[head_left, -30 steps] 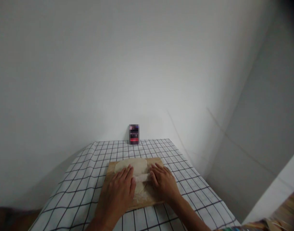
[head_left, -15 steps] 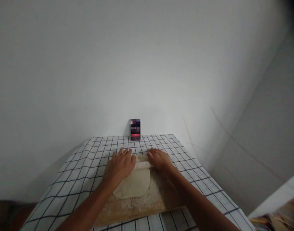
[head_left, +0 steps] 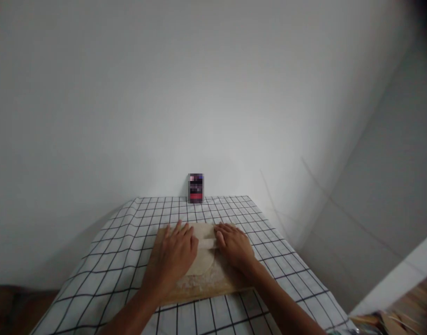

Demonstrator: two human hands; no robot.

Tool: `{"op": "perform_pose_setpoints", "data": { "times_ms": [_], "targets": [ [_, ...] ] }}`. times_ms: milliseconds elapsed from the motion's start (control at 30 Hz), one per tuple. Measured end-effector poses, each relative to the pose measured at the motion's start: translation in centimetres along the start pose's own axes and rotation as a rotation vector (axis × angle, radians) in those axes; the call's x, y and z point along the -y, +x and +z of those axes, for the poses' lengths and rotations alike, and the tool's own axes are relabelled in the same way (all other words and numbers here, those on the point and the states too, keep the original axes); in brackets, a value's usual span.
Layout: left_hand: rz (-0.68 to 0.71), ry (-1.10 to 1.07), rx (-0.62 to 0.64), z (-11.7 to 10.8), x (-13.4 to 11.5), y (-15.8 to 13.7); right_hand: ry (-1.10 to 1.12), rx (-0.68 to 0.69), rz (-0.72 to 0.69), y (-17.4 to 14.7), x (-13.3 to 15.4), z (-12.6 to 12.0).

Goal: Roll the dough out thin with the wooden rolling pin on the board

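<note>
A pale rolling pin [head_left: 206, 244] lies across a flat sheet of dough [head_left: 201, 266], its middle showing between my hands. My left hand [head_left: 179, 249] rests on the pin's left part, fingers stretched forward and spread. On the right part lies my right hand [head_left: 235, 244], palm down with its fingers extended. Both hands cover the pin's ends. The dough shows on the far and near sides of the pin, its left part hidden by my left hand. Under it is a flour-dusted wooden board [head_left: 199, 292].
A white cloth with a black grid [head_left: 290, 279] covers the table. At its far edge a dark, pixelated box-like item [head_left: 196, 188] stands against the white wall [head_left: 213, 93]. Cluttered items [head_left: 381, 321] sit at the lower right, beyond the table.
My hands and the rolling pin have come nearer to me over the board, so more dough shows beyond the pin. The board appears a little farther up in the view.
</note>
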State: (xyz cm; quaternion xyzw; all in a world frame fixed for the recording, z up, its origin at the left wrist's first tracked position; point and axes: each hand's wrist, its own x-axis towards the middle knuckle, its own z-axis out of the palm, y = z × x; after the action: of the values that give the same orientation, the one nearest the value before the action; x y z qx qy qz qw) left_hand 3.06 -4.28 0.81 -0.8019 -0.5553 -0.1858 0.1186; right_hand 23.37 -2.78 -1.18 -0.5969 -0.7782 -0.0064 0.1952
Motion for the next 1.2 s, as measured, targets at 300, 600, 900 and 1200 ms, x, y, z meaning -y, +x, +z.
{"op": "perform_pose_setpoints", "data": {
  "times_ms": [300, 600, 900, 1200],
  "targets": [
    [0.091, -0.065, -0.079, 0.1, -0.5, -6.1, 0.066, -0.041, 0.0, -7.0, 1.9, -1.1],
    [0.067, -0.063, 0.014, 0.6, 0.2, -3.5, 0.015, 0.017, 0.011, -3.2, 1.1, -0.6],
    [-0.139, -0.009, 0.242, 2.0, 2.4, 5.5, 0.016, 0.133, 0.035, 7.1, -0.9, 0.3],
    [-0.106, 0.089, 0.122, 1.1, 0.8, 3.3, -0.036, 0.116, 0.015, 5.0, -0.9, 0.5]
  ]
}}
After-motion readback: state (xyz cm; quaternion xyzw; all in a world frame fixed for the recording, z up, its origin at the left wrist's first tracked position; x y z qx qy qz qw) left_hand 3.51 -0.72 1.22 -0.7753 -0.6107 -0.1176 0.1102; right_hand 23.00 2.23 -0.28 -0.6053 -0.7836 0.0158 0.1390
